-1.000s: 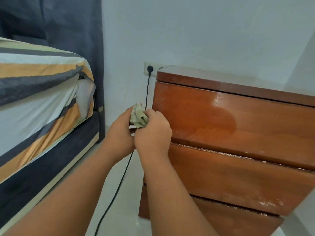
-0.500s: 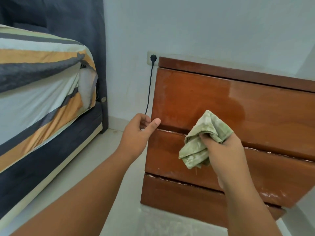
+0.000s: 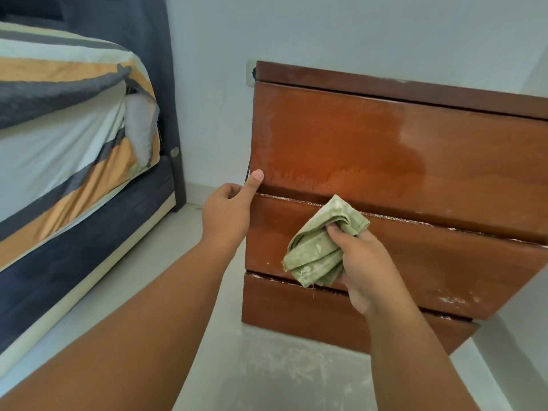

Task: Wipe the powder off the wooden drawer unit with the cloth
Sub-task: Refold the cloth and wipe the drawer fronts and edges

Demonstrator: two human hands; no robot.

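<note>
Nearest us, the pale floor (image 3: 296,378) in front of the unit carries a scatter of white powder. Above it our right hand (image 3: 364,268) has its grip clamped on the crumpled green cloth (image 3: 318,250), bunched against the middle drawer front of the reddish-brown wooden drawer unit (image 3: 415,143), its top corner reaching the gap under the top drawer. Our left hand (image 3: 229,212) rests at the unit's left edge, fingers loosely curled and holding nothing, thumb touching the top drawer's lower corner. We judge the job partly done: the top drawer shows a darker, cleaner patch in its centre, yet a pale haze rings it, white residue lines the drawer gaps, and specks remain at the middle drawer's lower right. Beyond, the striped bed (image 3: 68,137) stands to the left.
</note>
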